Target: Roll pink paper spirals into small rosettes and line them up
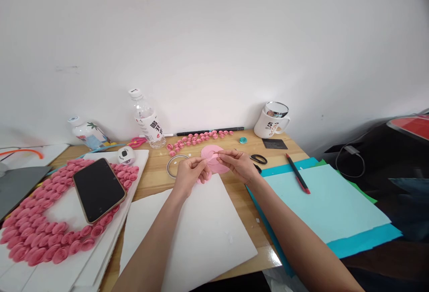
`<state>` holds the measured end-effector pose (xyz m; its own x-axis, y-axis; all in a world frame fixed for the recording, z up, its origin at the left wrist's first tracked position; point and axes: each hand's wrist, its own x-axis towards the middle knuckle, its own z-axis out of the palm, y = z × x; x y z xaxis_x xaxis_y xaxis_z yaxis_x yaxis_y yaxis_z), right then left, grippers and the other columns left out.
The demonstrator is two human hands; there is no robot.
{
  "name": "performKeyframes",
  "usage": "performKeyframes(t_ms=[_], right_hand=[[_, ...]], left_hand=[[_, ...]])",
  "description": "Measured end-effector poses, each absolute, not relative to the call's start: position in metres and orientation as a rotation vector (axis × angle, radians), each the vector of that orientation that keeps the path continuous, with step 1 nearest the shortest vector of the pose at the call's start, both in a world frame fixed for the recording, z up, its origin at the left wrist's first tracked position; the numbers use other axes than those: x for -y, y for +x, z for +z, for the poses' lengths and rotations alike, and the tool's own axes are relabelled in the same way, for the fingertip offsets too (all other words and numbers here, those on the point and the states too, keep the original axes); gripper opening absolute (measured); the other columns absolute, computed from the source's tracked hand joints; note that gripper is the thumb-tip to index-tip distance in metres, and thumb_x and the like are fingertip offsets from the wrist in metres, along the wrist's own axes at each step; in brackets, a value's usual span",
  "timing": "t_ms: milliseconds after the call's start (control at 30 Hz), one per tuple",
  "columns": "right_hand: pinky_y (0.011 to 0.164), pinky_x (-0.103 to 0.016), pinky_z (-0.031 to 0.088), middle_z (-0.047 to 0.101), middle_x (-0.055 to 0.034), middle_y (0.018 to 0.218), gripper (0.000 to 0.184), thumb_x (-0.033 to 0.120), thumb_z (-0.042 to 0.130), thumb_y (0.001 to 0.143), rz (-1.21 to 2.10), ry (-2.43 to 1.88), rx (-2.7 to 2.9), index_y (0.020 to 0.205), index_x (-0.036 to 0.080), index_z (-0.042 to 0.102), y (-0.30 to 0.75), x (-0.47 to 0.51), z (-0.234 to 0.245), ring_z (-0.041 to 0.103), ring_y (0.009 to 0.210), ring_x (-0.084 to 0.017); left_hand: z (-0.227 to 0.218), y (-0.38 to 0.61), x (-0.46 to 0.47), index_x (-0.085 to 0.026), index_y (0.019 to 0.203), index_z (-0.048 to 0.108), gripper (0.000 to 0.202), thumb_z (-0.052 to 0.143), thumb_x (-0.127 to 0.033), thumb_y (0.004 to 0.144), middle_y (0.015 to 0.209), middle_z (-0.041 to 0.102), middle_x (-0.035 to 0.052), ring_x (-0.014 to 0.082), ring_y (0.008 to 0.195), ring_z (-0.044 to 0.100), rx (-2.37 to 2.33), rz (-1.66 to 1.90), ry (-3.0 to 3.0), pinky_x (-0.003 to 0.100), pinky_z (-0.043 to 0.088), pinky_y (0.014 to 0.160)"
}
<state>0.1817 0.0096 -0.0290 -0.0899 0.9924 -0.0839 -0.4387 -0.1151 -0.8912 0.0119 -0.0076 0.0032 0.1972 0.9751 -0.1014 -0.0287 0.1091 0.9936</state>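
Note:
My left hand (pixel 189 173) and my right hand (pixel 238 164) meet over the middle of the wooden desk (pixel 157 178). Both pinch a pink paper strip (pixel 212 158) between fingertips, stretched between them. The strip runs into a pink paper spiral disc (pixel 212 151) lying on the desk just behind my hands. A white sheet (pixel 197 229) lies under my forearms. A row of small pink paper roses (pixel 197 139) sits behind the disc.
A white board at the left carries a ring of pink roses (pixel 40 243) and a phone (pixel 98 189). Tape roll (pixel 176 165), scissors (pixel 258 159), red pen (pixel 297 173), blue and green paper (pixel 321 202), a mug (pixel 273 120) and two bottles (pixel 147 120) stand around.

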Motion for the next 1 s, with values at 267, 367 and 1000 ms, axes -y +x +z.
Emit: performKeyframes(t_ms=[267, 367, 1000], right_hand=[[0.068, -0.026, 0.049, 0.067, -0.0001, 0.068, 0.023, 0.028, 0.079, 0.051, 1.503, -0.951, 0.883, 0.069, 0.019, 0.069, 0.1824, -0.0080, -0.0270, 0.059, 0.062, -0.010], [0.060, -0.023, 0.047, 0.064, 0.0010, 0.062, 0.023, 0.029, 0.079, 0.051, 1.503, -0.964, 0.926, 0.067, 0.018, 0.068, 0.1825, -0.0076, -0.0258, 0.056, 0.056, -0.008], [0.070, -0.025, 0.049, 0.068, -0.0001, 0.070, 0.023, 0.025, 0.079, 0.052, 1.531, -0.930, 0.888, 0.072, 0.019, 0.070, 0.1821, -0.0088, -0.0292, 0.060, 0.064, -0.010]], left_hand=[[0.0033, 0.0127, 0.0072, -0.013, 0.057, 0.056, 0.025, 0.062, -0.034, 0.068, 0.049, 0.058, 0.0027, 0.0076, 0.038, 0.047, -1.090, 0.994, 1.190, 0.019, 0.037, 0.037], [0.0036, 0.0132, 0.0072, -0.013, 0.056, 0.056, 0.025, 0.062, -0.034, 0.069, 0.048, 0.058, 0.0027, 0.0076, 0.038, 0.047, -1.089, 0.984, 1.193, 0.019, 0.036, 0.038], [0.0025, 0.0135, 0.0077, -0.013, 0.057, 0.057, 0.024, 0.061, -0.033, 0.069, 0.048, 0.059, 0.0024, 0.0080, 0.038, 0.048, -1.103, 0.985, 1.183, 0.020, 0.036, 0.037]])
